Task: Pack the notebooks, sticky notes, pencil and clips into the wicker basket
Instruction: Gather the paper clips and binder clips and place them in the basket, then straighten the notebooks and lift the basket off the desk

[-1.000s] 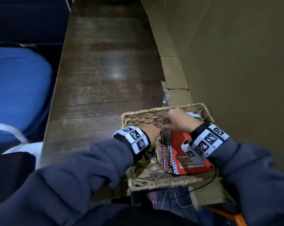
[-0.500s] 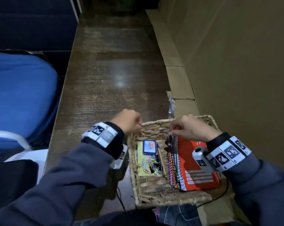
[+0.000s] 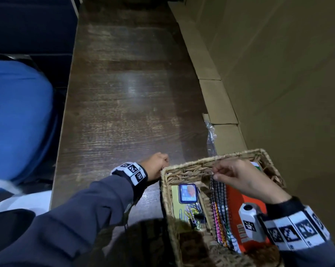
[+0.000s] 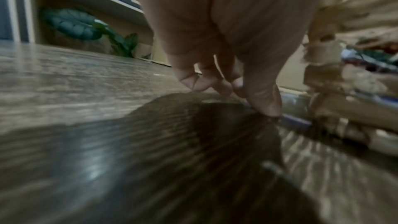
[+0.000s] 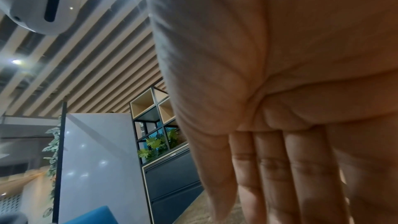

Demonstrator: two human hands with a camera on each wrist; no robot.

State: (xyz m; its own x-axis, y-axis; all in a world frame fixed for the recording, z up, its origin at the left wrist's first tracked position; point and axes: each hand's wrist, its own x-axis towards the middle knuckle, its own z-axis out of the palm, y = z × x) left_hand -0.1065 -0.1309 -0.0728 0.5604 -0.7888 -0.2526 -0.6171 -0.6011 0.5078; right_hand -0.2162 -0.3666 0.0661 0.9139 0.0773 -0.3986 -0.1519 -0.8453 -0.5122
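The wicker basket (image 3: 191, 164) stands at the near right of the dark wooden table (image 3: 124, 93). In it lie yellow sticky notes (image 3: 175, 201) under a small blue picture pad (image 3: 188, 193), several coloured clips (image 3: 191, 212) and spiral notebooks with an orange cover (image 3: 237, 207). My right hand (image 3: 214, 174) pinches the top of the notebooks' spiral binding. My left hand (image 3: 157, 163) is outside the basket's far left corner, fingers curled down to the table. In the left wrist view its thumb and fingertips (image 4: 243, 94) close on a thin bluish pencil (image 4: 297, 121) lying against the basket wall (image 4: 323, 77).
A cardboard wall (image 3: 278, 74) runs along the table's right side, close behind the basket. A crumpled clear wrapper (image 3: 210, 132) lies just beyond the basket. A blue chair (image 3: 18, 112) stands left of the table.
My left hand came out of the basket and dropped to the table at its far left corner. The sticky notes, pad and clips it covered now show. My right hand stays on the spiral.
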